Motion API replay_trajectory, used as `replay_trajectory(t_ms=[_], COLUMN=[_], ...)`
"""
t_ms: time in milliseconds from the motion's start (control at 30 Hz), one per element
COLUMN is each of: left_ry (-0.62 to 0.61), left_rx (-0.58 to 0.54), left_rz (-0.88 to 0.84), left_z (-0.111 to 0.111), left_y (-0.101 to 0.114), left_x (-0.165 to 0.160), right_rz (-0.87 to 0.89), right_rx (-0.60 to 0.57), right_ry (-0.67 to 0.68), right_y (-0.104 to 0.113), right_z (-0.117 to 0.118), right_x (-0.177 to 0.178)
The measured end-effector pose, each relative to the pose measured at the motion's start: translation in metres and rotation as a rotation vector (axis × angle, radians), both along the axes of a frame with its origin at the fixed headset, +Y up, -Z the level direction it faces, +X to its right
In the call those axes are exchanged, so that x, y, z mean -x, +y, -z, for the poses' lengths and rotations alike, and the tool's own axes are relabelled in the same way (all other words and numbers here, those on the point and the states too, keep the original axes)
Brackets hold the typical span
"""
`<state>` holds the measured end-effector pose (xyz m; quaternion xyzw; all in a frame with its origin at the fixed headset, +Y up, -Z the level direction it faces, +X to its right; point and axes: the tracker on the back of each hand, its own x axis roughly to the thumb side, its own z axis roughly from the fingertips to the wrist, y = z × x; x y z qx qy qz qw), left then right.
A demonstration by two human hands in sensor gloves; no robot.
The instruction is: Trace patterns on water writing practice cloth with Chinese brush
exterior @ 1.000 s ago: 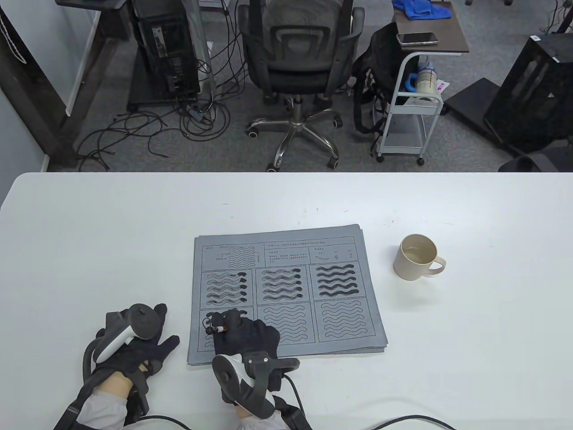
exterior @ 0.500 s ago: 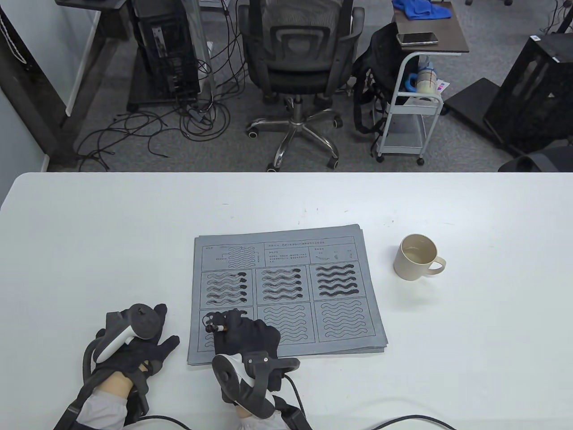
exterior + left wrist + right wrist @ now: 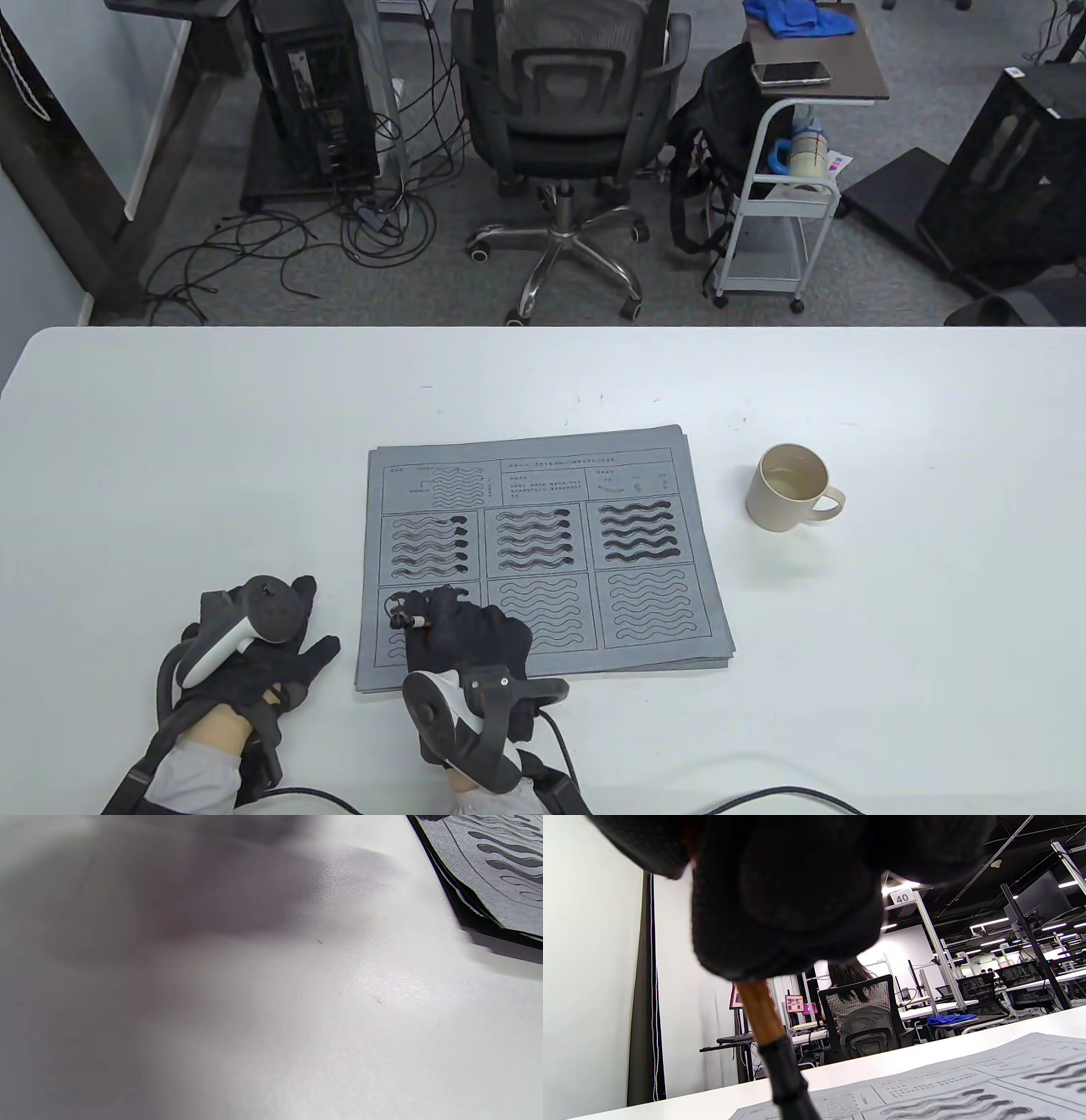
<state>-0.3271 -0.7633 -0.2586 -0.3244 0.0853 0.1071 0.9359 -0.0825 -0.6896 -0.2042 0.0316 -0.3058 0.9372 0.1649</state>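
Observation:
The grey practice cloth (image 3: 543, 543) lies flat mid-table, printed with boxes of wavy lines; the three upper boxes show dark traced strokes. My right hand (image 3: 462, 632) rests on the cloth's lower-left box and grips the brush (image 3: 411, 621), whose top end sticks out left of the fingers. In the right wrist view the brown handle and black ferrule (image 3: 774, 1056) run down from my gloved fingers (image 3: 797, 899) toward the cloth (image 3: 967, 1086); the tip is hidden. My left hand (image 3: 263, 654) lies on the table left of the cloth, holding nothing. The cloth's corner (image 3: 500, 870) shows in the left wrist view.
A beige mug (image 3: 792, 489) stands on the white table (image 3: 212, 475) to the right of the cloth. Beyond the far edge are an office chair (image 3: 564, 127), a small cart (image 3: 785, 204) and cables on the floor.
My right hand with the brush has crept slightly up and left on the lower-left box. The left hand has not moved.

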Motion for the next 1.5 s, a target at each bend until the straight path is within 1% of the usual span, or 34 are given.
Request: replay_trajectory(t_ms=[433,633,767,900,967,1100,1167,1300,1500], left_ry=[0.003,0.009,0.015,0.014,0.012,0.024,0.033,0.036,0.021], left_rx=[0.002,0.008,0.014,0.009,0.005,0.001,0.007,0.009,-0.004], left_rz=[-0.001,-0.004,-0.007,-0.012,-0.013,-0.014,-0.014,-0.021,-0.021], left_z=[0.0,0.001,0.002,0.002,0.002,0.003,0.003,0.002,0.002], left_y=[-0.001,-0.002,-0.003,-0.002,-0.002,-0.003,-0.004,-0.004,-0.004], left_x=[0.0,0.001,0.002,0.002,0.003,0.005,0.007,0.008,0.007], right_rz=[0.072,0.152,0.151,0.163,0.168,0.223,0.228,0.233,0.212], right_rx=[-0.047,-0.032,-0.025,0.042,0.062,0.083,0.119,0.117,0.078], right_ry=[0.049,0.148,0.191,0.27,0.298,0.296,0.305,0.313,0.331], right_y=[0.012,0.015,0.019,0.021,0.019,0.006,0.0,-0.005,-0.005], right_z=[-0.01,-0.016,-0.017,-0.012,-0.011,-0.009,-0.006,-0.007,-0.014], right_x=[-0.003,-0.005,-0.005,-0.008,-0.012,-0.019,-0.02,-0.021,-0.017])
